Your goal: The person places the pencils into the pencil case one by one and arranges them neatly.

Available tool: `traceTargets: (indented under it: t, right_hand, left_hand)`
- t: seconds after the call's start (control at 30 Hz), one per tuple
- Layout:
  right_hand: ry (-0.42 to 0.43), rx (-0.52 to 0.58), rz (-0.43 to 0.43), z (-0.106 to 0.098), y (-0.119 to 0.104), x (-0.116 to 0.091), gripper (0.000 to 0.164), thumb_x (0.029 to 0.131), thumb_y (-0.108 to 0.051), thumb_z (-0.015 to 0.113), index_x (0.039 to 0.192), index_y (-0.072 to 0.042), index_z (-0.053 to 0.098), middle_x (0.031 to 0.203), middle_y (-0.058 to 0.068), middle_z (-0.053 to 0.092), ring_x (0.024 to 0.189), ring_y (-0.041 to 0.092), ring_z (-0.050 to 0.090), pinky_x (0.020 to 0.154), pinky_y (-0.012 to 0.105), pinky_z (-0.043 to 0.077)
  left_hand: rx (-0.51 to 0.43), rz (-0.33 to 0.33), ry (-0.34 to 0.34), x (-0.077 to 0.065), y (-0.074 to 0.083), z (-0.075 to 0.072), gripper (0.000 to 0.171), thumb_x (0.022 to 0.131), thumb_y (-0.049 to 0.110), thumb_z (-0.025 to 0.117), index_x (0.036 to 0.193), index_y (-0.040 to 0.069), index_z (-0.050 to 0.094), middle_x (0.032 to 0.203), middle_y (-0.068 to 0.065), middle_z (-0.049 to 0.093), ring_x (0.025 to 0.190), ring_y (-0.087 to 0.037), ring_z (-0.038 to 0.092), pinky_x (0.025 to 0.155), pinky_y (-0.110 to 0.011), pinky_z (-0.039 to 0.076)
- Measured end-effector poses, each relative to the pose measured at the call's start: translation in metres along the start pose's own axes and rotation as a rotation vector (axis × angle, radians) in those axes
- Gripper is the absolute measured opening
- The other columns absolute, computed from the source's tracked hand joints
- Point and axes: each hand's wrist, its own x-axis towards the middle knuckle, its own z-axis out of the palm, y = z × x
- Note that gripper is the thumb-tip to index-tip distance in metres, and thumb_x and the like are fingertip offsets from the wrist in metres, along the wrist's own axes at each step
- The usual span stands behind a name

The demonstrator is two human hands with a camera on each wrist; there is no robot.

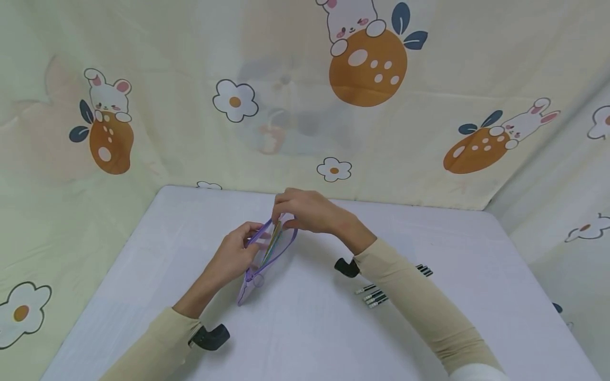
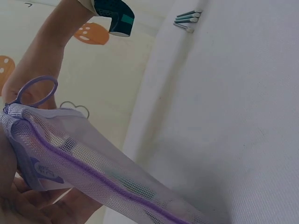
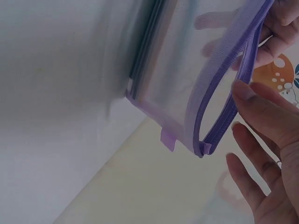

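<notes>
A translucent mesh zipper pouch (image 3: 182, 88) with purple trim is held up off the middle of the table, its mouth gaping. Slim pencil-like sticks (image 1: 272, 241), yellowish and green, stand inside; a dark one shows through the mesh in the right wrist view. My left hand (image 1: 236, 247) grips one side of the pouch, fingers behind the mesh. At the far end of the mouth, my right hand (image 1: 307, 210) holds the zipper rim between thumb and index finger, its other fingers spread apart. The index fingertip is partly hidden. A purple ring (image 2: 39, 91) hangs at the zipper's near end.
Several dark sticks with pale ends (image 1: 374, 297) lie on the white table (image 1: 305, 338), partly under my right forearm. Black wrist cameras (image 1: 209, 337) sit on both wrists. A patterned curtain (image 1: 286, 132) hangs behind the table and along its sides.
</notes>
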Motion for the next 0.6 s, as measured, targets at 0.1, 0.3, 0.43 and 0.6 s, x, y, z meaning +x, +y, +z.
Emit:
traceTargets:
  t: [0.1,0.3,0.43,0.6]
  right_hand:
    - [0.038,0.028,0.034,-0.003,0.001,-0.004,0.029,0.083,-0.017,0.084,0.111,-0.02,0.077,0.11,-0.008,0.069,0.104,0.012,0.059,0.09,0.027,0.054]
    - [-0.008,0.18,0.119,-0.008,0.005,-0.013,0.027,0.088,-0.018,0.08,0.115,-0.02,0.076,0.109,-0.008,0.072,0.101,0.012,0.064,0.089,0.027,0.053]
    - [-0.025,0.263,0.151,-0.01,0.006,-0.022,0.027,0.088,-0.017,0.08,0.115,-0.018,0.076,0.107,-0.006,0.073,0.099,0.011,0.066,0.09,0.026,0.055]
    - [-0.031,0.317,0.167,-0.013,0.006,-0.042,0.03,0.088,-0.018,0.079,0.118,-0.015,0.075,0.109,-0.003,0.074,0.101,0.016,0.066,0.091,0.03,0.055]
  left_hand:
    - [-0.005,-0.006,-0.002,0.0,0.0,0.0,0.038,0.101,0.005,0.05,0.139,0.006,0.051,0.129,-0.014,0.064,0.115,-0.034,0.066,0.072,-0.037,0.062]
    - [-0.013,-0.023,-0.003,-0.001,0.003,-0.001,0.039,0.101,0.006,0.051,0.141,0.005,0.051,0.13,-0.013,0.064,0.116,-0.034,0.066,0.071,-0.039,0.063]
    - [-0.03,-0.018,-0.013,-0.001,0.004,-0.001,0.04,0.102,0.006,0.05,0.141,0.005,0.05,0.132,-0.015,0.063,0.117,-0.035,0.065,0.072,-0.04,0.063]
    - [-0.026,-0.012,-0.01,-0.001,0.003,0.0,0.04,0.101,0.006,0.049,0.141,0.005,0.051,0.132,-0.015,0.063,0.117,-0.035,0.065,0.072,-0.041,0.063]
